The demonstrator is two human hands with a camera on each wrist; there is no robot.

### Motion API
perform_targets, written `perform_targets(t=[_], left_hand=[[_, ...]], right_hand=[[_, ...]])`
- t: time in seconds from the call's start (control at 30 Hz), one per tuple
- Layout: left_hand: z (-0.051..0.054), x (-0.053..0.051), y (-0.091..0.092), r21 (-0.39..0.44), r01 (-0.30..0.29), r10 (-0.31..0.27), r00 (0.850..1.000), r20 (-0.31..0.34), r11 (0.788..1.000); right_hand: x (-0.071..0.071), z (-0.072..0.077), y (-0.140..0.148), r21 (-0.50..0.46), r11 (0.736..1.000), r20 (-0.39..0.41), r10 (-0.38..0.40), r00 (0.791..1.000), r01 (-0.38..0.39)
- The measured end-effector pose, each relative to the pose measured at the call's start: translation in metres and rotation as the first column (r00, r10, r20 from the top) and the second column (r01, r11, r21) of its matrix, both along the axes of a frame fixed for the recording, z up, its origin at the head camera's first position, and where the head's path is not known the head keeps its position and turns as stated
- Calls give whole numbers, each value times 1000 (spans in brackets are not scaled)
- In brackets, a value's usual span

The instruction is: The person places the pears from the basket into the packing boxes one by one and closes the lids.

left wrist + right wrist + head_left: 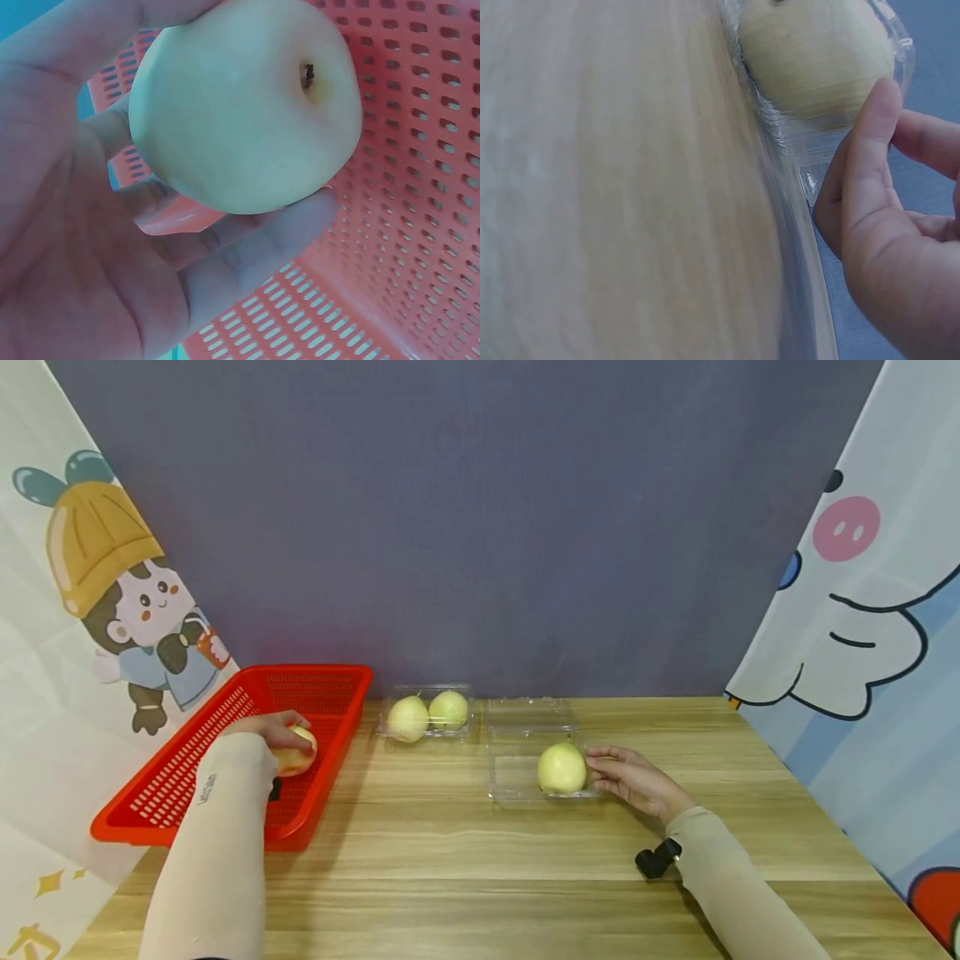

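gripping a fruit (247,112), the left hand (262,725) is in the basket (333,768) at the table's (450,877) left edge; left box (438,733) has two, right box (513,778) one, space left; right hand (636,783), fingers straightish, seemingly touches it.

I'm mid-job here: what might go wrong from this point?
The smooth, round held fruit might slip from the left hand and drop into the red basket.
The right hand is right at the edge of the clear box; a bump could shift it.
The boxed fruit has bare space beside it, so it may roll.
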State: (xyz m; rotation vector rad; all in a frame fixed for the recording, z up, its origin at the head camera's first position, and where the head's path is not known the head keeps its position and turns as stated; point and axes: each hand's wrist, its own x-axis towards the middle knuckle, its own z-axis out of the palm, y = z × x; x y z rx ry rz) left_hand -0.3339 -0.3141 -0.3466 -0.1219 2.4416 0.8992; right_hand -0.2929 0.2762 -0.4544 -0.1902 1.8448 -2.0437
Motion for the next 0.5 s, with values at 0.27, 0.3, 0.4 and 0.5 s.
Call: perform_targets(t=[0.27,0.3,0.4,0.5], left_hand=[[6,0,2,-42,-16,16,1000,12,999],[7,0,3,-48,-20,21,1000,11,999],[11,0,5,-78,-18,19,1000,1,997],[15,0,7,-93,24,-25,1000,-9,995]], right_hand=[[0,0,0,-18,1000,4,4,1000,-3],[0,-1,0,-17,1000,4,4,1000,-4],[-1,-1,0,-19,1000,5,4,1000,-4],[-1,-1,1,-16,1000,4,7,1000,-7]])
